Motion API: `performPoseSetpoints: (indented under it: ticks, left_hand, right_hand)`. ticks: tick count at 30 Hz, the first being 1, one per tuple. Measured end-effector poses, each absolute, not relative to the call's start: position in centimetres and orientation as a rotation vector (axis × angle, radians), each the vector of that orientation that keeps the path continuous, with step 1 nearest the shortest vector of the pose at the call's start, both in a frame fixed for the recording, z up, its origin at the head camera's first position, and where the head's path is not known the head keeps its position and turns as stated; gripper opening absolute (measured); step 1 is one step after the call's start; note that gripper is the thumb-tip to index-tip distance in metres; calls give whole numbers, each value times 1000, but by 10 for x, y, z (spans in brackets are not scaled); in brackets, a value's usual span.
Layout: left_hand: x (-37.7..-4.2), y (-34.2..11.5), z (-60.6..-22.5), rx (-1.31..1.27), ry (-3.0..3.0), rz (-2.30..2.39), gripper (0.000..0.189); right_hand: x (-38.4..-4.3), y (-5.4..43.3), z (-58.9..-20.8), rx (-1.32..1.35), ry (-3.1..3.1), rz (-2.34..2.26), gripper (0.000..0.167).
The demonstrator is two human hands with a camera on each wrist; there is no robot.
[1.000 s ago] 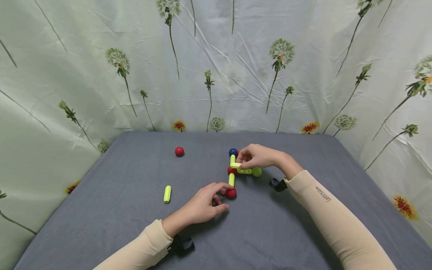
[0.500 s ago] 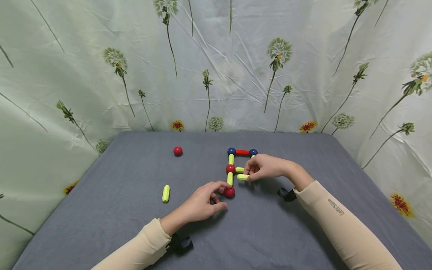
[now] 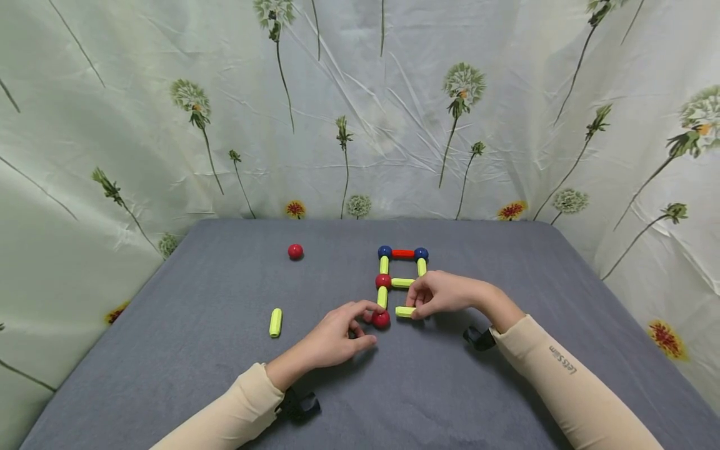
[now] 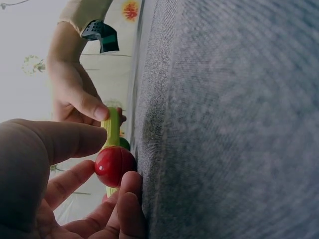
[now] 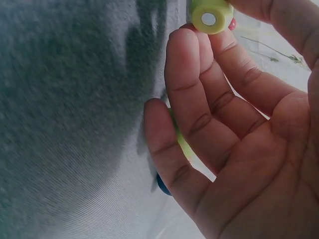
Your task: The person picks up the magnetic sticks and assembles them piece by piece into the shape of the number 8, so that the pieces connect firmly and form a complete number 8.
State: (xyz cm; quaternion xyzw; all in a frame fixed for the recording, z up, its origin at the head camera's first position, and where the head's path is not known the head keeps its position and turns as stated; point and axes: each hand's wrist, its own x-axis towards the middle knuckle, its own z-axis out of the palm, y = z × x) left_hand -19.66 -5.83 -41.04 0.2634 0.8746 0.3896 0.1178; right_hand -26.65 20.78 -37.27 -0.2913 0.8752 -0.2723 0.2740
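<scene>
My right hand (image 3: 450, 294) pinches a short yellow-green magnetic stick (image 3: 404, 312) between thumb and fingers. The right wrist view shows that stick's pale round end (image 5: 208, 19). Its left end points at the near red ball (image 3: 380, 319), with a small gap in the head view. My left hand (image 3: 340, 334) touches this ball with its index fingertip, other fingers loosely bent beside it, thumb apart. A yellow-green stick (image 3: 382, 298) runs from the ball to a second red ball (image 3: 383, 281). Another stick (image 3: 402, 283) leads right from there, its far end hidden behind my right hand.
Beyond, two blue balls (image 3: 385, 252) joined by a red stick (image 3: 403, 254) close the structure's far side. A loose yellow-green stick (image 3: 275, 323) and a loose red ball (image 3: 295, 252) lie to the left on the grey cloth (image 3: 185, 350). A dandelion-print curtain (image 3: 320, 125) hangs behind.
My right hand has carried the stick from above the structure's middle towards me, to beside the near red ball, uncovering the far blue ball. My left hand has stayed at that red ball.
</scene>
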Motion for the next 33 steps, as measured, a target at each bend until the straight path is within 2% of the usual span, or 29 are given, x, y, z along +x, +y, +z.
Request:
performPoseSetpoints:
  ticks: [6, 33]
  left_hand:
    - [-196, -58, -410, 778, 2577, 1126, 46]
    - [-195, -56, -410, 778, 2578, 1118, 48]
  right_hand:
    - [-263, 207, -380, -769, 2341, -744, 14]
    - [-258, 205, -386, -808, 2329, -788, 11]
